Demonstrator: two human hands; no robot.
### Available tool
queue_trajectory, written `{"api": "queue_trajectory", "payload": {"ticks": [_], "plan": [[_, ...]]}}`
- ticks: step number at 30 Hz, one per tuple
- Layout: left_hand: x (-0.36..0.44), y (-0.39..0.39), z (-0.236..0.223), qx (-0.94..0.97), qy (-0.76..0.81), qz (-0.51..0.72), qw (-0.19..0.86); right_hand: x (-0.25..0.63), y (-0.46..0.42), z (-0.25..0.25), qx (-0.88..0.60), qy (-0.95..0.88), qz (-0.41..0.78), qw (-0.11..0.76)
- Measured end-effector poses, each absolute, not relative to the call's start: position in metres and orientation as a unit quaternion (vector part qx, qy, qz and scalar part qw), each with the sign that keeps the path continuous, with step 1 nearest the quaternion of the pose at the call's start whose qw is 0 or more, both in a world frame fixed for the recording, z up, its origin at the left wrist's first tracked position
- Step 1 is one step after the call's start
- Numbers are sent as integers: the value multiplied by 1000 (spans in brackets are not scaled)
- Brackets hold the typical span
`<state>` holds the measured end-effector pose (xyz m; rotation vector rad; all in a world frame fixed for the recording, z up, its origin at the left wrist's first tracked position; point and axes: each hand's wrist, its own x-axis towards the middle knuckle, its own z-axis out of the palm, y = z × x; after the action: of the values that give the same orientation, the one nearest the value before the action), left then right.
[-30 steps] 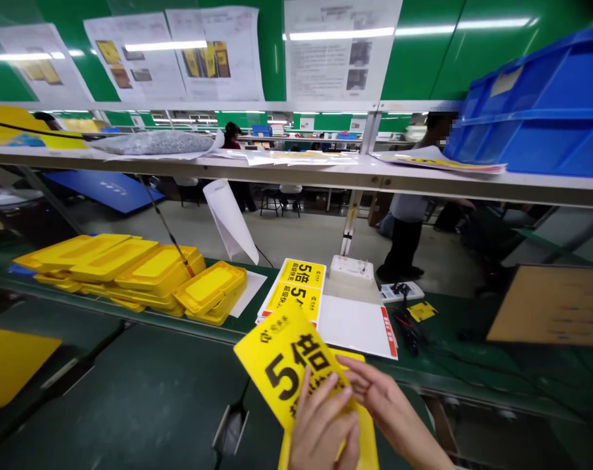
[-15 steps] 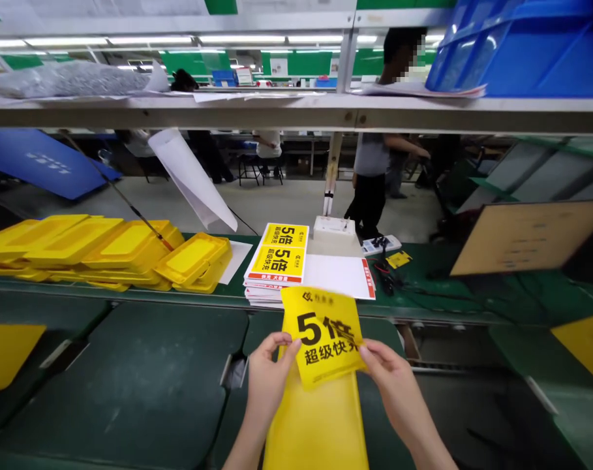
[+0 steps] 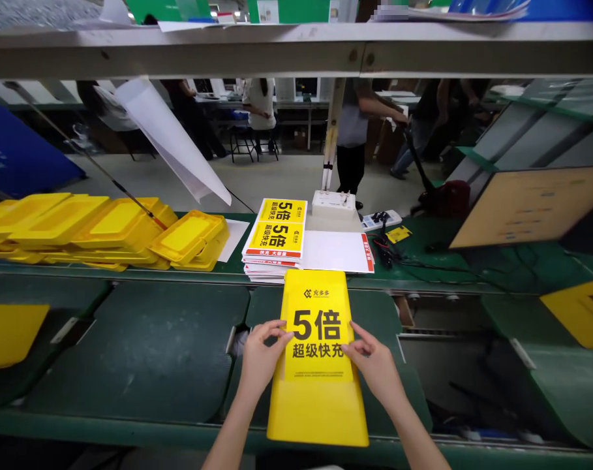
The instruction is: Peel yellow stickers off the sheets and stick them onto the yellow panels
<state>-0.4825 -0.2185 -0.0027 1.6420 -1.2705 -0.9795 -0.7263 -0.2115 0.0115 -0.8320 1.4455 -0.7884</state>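
Head view, looking down past my wrists: the printed sheet (image 3: 318,336) lies face up on the yellow panel (image 3: 318,414), its lettering reading straight to me, covering the part towards 12 o'clock and leaving a bare strip at 6. My left hand (image 3: 263,356) is at the sheet's 9 o'clock edge, thumb and index slightly parted; my right hand (image 3: 374,359) is at 3 o'clock, its fingers spread wider, thumb lower on the edge than index. Both touch the sheet's borders; whether either truly pinches it I cannot tell.

What worries me most is skew. If one hand leads the other, the sheet could twist, and with only a thin yellow margin at 3 and 9 o'clock, a small turn would show. Its 12 o'clock edge blends into the panel's own yellow, so I might misjudge the spacing there. Should the back be sticky, which I cannot see, a careless press could trap bubbles or a crease.

Pushing down unevenly might also slide the panel over the green plate (image 3: 381,307), since neither hand seems to steady it. Towards 4 o'clock a dark gap (image 3: 443,372) opens, a poor place to drop anything. At 11 o'clock the stack of printed cards (image 3: 274,228) on the bench (image 3: 423,245) sits near enough to be nudged by a long reach.
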Motion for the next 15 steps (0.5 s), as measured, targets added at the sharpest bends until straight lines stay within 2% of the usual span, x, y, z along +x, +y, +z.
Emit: {"api": "queue_trajectory", "payload": {"ticks": [4, 15], "plan": [[-481, -220, -7, 655, -507, -380, 413, -724, -210, 3, -346, 626, -333, 615], [-484, -223, -17, 651, -502, -385, 419, -727, -205, -15, -391, 654, -331, 556]]}}
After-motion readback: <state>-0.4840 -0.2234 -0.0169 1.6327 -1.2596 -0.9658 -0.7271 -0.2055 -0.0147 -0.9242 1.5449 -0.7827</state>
